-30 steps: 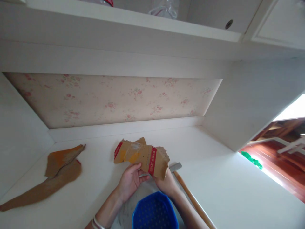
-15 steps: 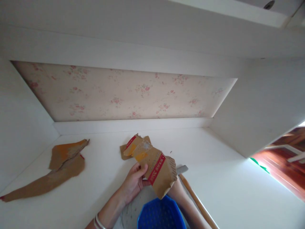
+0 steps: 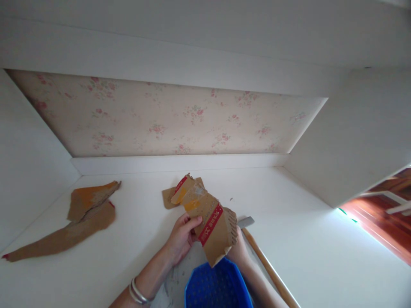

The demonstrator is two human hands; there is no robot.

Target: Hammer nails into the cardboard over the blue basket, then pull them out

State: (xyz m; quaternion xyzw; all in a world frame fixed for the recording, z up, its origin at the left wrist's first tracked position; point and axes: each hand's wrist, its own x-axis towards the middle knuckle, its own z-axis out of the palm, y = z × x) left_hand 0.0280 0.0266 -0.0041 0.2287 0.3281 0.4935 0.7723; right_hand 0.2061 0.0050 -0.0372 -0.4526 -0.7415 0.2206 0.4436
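Between thumb and fingers, my left hand (image 3: 183, 237) grips a torn piece of brown cardboard (image 3: 210, 233) by its left edge. The piece has a red printed band, orange-yellow marks and some clear tape. My right hand (image 3: 238, 250) is at the cardboard's lower right side, its fingers hidden behind it, so I cannot tell what they hold. Below the hands sits a blue plastic basket (image 3: 212, 284), cut off by the bottom edge. Just right of my right hand lies a long wooden handle (image 3: 268, 267), with a grey flat metal piece (image 3: 245, 222) at its upper end.
Larger torn cardboard (image 3: 83, 231) lies on the white surface at left. A smaller brown scrap (image 3: 168, 197) lies behind the held piece. White panels enclose the space, with floral wallpaper (image 3: 192, 119) at the back. Reddish wooden floor (image 3: 382, 222) shows at right.
My view has tilted slightly downward. The held cardboard has turned a little, its upper end shifting right, and my left hand still grips it.
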